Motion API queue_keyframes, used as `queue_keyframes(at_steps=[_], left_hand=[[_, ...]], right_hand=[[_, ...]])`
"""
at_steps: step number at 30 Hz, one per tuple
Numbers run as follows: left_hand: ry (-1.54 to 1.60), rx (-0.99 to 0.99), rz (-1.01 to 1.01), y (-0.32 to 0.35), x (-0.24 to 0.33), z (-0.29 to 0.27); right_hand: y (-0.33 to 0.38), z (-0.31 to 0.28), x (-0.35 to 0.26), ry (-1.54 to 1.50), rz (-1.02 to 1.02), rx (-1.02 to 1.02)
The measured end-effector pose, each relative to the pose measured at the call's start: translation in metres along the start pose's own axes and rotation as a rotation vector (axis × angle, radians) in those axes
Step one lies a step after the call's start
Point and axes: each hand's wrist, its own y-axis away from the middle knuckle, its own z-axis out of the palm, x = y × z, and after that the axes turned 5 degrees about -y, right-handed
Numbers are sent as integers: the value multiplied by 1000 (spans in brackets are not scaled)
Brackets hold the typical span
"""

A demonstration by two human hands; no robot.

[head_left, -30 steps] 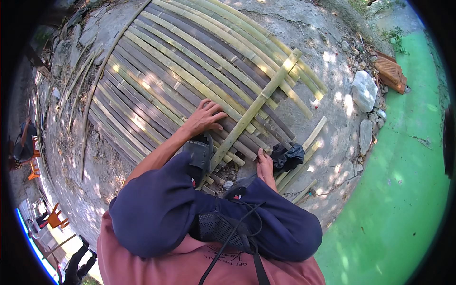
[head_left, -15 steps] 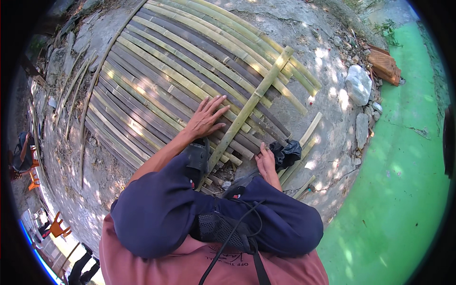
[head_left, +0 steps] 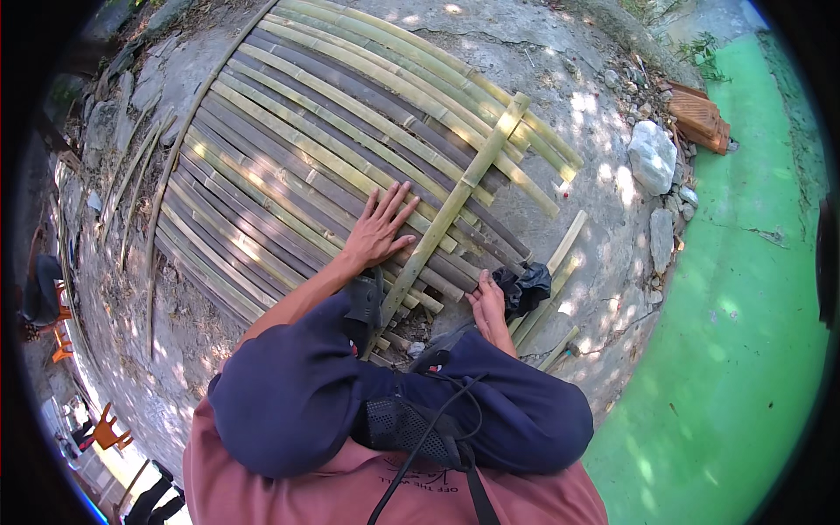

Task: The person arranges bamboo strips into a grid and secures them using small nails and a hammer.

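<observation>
My left hand (head_left: 378, 232) lies flat with fingers spread on a row of split bamboo slats (head_left: 324, 166), some green-yellow and some dark brown. A thicker bamboo crosspiece (head_left: 466, 185) lies across the slats near their right ends, just right of that hand. My right hand (head_left: 490, 304) is at the near-right slat ends, its fingers stretched up and its fingertips at or touching the end of a dark slat. Nothing can be seen in its grasp. A crumpled black plastic bag (head_left: 528, 287) sits right beside it, partly behind the fingers.
Loose bamboo strips (head_left: 560, 258) lie on the ground to the right. Beyond them are a white rock (head_left: 653, 157), orange-brown hollow bricks (head_left: 698, 121) and a green-painted surface (head_left: 744, 306). A long thin pole (head_left: 194, 122) crosses the slats' far left ends. An orange chair (head_left: 108, 429) stands lower left.
My right hand has shifted slightly, its fingers less spread around the slat end. My left hand stays on the slats, its fingers a little straighter. The view has tilted slightly.
</observation>
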Motion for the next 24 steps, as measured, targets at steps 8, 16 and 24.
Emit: queue_keyframes(at_steps=[8, 16, 24], left_hand=[[29, 3, -34, 0, 2, 0], [41, 48, -74, -2, 10, 5], [63, 37, -97, -4, 15, 5]], right_hand=[[5, 3, -6, 4, 10, -7], [1, 0, -16, 127, 45, -49], [-1, -4, -19, 116, 63, -21]])
